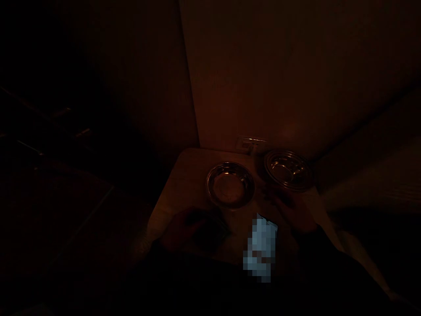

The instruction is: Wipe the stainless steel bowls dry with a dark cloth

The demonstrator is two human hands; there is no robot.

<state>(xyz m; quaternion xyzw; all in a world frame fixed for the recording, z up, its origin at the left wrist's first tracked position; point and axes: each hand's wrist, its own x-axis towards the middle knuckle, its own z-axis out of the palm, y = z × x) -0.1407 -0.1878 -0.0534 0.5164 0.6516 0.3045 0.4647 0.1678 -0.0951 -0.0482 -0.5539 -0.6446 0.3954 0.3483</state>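
The light is very dim. My left hand (182, 226) is closed at one side of a dark, flat-looking object (212, 230) low over the small wooden table (187, 175); its kind does not show. Behind that object sits a round, shallow metal dish (230, 186) with a shiny rim. My right hand (291, 208) reaches in from the right with bent fingers, just in front of some shiny round metal dishes (287, 169) that look stacked. Whatever its fingers hold, if anything, is lost in the dark. A glowing phone (261, 245), its screen blurred out, lies between my forearms.
Against the table's back edge rises a plain wall (263, 79), with a socket plate (251, 142) low on it. A pale surface (371, 171) borders the table on the right. Deep shadow hides most of the left side.
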